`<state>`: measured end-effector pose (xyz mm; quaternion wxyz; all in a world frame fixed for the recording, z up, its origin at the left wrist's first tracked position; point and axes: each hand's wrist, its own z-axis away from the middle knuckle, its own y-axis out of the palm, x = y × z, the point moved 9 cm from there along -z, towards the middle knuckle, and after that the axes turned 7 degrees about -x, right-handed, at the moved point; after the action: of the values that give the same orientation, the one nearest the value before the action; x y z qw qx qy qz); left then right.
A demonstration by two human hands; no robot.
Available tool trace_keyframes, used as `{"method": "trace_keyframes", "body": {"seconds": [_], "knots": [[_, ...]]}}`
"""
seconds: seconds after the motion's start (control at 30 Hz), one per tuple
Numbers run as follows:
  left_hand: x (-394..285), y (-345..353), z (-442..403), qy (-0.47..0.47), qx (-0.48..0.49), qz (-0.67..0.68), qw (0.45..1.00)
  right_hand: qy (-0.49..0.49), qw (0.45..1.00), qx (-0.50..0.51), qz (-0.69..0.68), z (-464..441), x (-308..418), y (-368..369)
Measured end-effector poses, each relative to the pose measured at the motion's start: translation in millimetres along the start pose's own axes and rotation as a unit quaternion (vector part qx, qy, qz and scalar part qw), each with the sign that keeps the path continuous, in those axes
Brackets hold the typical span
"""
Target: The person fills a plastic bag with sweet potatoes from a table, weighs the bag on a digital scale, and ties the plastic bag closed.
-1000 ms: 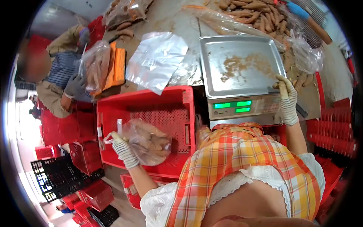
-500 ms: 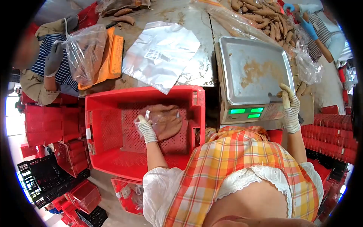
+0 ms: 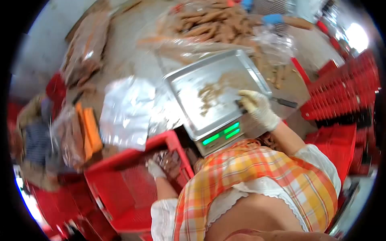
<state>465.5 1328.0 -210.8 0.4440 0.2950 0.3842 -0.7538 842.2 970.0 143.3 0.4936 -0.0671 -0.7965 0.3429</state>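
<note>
My left hand [image 3: 156,169], in a pale glove, is inside the red crate [image 3: 132,150], against a clear bag of brown roots [image 3: 169,162] at the crate's right side. Motion blur hides whether its fingers grip the bag. Over the right edge of the metal weighing scale [image 3: 213,90] is my right hand [image 3: 256,107], gloved, fingers bent together, with a small dark thing at its fingertips that I cannot make out. Brown dirt marks the scale's tray, and its green displays are lit. A flat plastic bag [image 3: 125,112] lies on the table left of the scale.
A heap of roots [image 3: 213,22] lies beyond the scale, beside a co-worker's blue-gloved hand [image 3: 272,19]. Another co-worker stands at the left near an orange object [image 3: 91,130]. A dark-handled tool [image 3: 284,102] lies right of the scale. Red crates [image 3: 341,88] stand at the right.
The view has turned and blurred. My left hand has lowered the bag of roots into the crate and moved it to the right side. My right hand has come further over the scale's edge.
</note>
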Motion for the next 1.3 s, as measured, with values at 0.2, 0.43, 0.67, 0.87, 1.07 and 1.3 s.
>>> {"method": "trace_keyframes", "body": {"seconds": [0.2, 0.43, 0.67, 0.87, 1.07, 1.3], "knots": [[-2, 15, -5, -0.052, 0.039, 0.083, 0.994, -0.105, 0.989, -0.097, 0.025, -35, -35, -49], [-86, 20, 87, -0.033, -0.086, 0.090, 0.992, 0.102, 0.922, -0.374, -0.029, -77, -213, -168], [-248, 61, 197, 0.483, -0.169, -0.064, 0.857, 0.100, 0.926, -0.303, -0.203, -115, -223, -136], [-314, 94, 129, 0.410, -0.196, -0.456, 0.765, 0.081, 0.915, -0.203, -0.338, -130, -185, -86], [-246, 58, -28, 0.279, -0.167, -0.440, 0.837, 0.073, 0.939, -0.152, -0.300, -123, -162, -76], [-329, 77, 27, 0.236, -0.019, -0.424, 0.874, 0.091, 0.955, -0.147, -0.241, -122, -176, -73]]}}
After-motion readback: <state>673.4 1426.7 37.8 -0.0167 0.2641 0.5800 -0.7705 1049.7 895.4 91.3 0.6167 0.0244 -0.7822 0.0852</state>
